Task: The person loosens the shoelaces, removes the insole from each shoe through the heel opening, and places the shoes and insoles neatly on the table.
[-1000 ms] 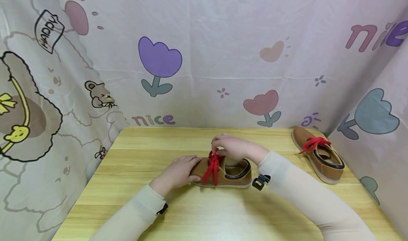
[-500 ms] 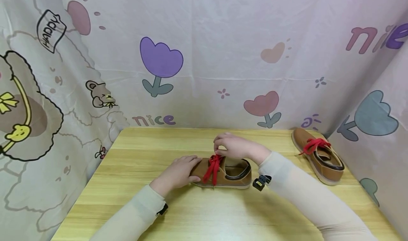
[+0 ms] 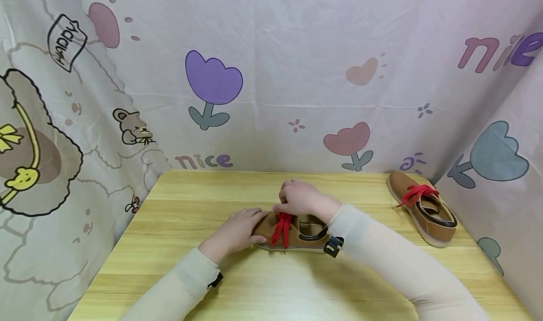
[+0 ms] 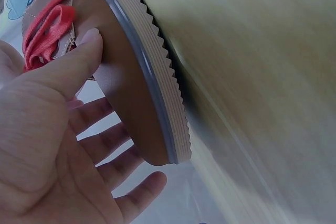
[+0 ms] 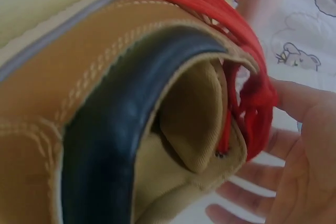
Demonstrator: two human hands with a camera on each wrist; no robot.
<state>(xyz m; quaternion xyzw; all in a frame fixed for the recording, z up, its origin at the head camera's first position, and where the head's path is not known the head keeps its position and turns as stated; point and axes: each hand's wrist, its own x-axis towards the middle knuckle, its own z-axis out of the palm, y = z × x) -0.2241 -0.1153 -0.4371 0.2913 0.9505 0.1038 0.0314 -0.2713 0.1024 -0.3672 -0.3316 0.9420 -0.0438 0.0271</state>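
A brown leather shoe (image 3: 264,224) lies sole down on the wooden table, toe to the left. My left hand (image 3: 235,229) holds its toe, the thumb on the near side; in the left wrist view the fingers reach round the far side of the leather upper (image 4: 118,72). At the tongue, my right hand (image 3: 303,198) has its fingers on the tied red shoelace (image 3: 282,231). Up close in the right wrist view, the thumb touches the red knot (image 5: 257,93), with the other fingers loosely bent behind the loops. The fingertips are partly hidden by the lace. My right wrist covers part of the heel.
Another brown shoe (image 3: 424,212) with a red tied lace stands at the back right of the table (image 3: 191,189). Printed cloth (image 3: 263,76) hangs behind the table and along both sides.
My right hand has moved slightly left and down over the knot, which it had been pulling at from above. The left hand and both shoes have stayed in place.
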